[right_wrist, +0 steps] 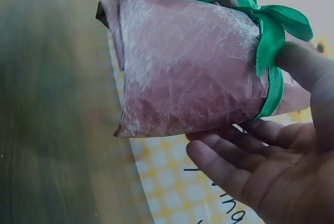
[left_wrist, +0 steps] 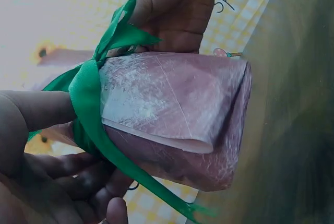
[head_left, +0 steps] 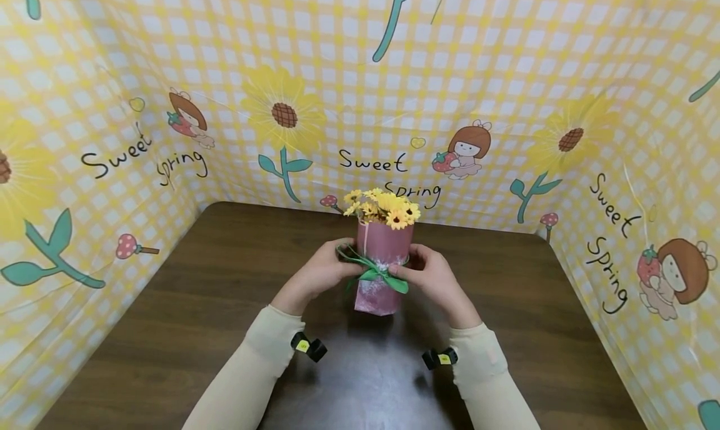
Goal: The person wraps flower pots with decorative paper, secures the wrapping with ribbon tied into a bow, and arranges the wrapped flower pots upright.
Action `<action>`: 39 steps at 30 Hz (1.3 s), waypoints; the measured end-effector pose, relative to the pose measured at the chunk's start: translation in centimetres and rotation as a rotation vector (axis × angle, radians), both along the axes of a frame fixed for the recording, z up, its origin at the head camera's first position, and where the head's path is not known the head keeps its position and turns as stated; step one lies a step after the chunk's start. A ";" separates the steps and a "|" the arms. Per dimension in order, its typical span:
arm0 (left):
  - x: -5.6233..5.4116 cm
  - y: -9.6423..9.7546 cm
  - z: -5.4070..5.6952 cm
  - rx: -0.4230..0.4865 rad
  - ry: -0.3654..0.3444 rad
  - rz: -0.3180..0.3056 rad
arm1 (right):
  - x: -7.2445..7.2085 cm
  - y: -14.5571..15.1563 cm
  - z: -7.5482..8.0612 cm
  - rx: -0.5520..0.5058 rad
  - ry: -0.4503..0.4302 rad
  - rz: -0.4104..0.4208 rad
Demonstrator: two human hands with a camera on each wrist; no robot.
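Observation:
Between my two hands stands a small bouquet of yellow flowers [head_left: 389,207] wrapped in pink paper [head_left: 385,242]. A green ribbon [head_left: 375,272] is tied in a bow around the wrap. My left hand [head_left: 323,269] holds the bouquet from the left, its thumb on the ribbon and its fingers behind the paper. From the right my right hand [head_left: 434,275] grips it too, thumb by the bow, fingers curled behind. Both wrist views show the folded lower end of the pink wrap [left_wrist: 172,98], whitish and creased, and the ribbon [right_wrist: 271,41] around its middle.
A dark brown wooden table [head_left: 484,280] lies under the hands. Yellow checked cloth [head_left: 360,92] printed with sunflowers and "Sweet Spring" rises behind it and on both sides. Each sleeved wrist carries a small black camera [head_left: 306,345].

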State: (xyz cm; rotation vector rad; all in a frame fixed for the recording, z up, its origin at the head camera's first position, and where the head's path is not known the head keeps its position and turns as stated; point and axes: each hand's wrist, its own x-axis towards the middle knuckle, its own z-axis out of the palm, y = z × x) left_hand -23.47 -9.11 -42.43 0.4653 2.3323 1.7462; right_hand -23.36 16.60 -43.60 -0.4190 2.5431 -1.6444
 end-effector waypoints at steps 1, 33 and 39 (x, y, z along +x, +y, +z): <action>0.0 0.0 -0.1 -0.006 0.023 -0.003 | 0.0 0.1 0.0 0.000 0.009 0.004; -1.4 0.8 -3.0 -0.189 0.081 0.079 | -0.9 -0.4 -2.5 0.055 0.076 0.038; -1.5 1.0 -3.3 -0.192 0.094 0.105 | -1.2 -0.4 -2.9 0.046 0.105 0.031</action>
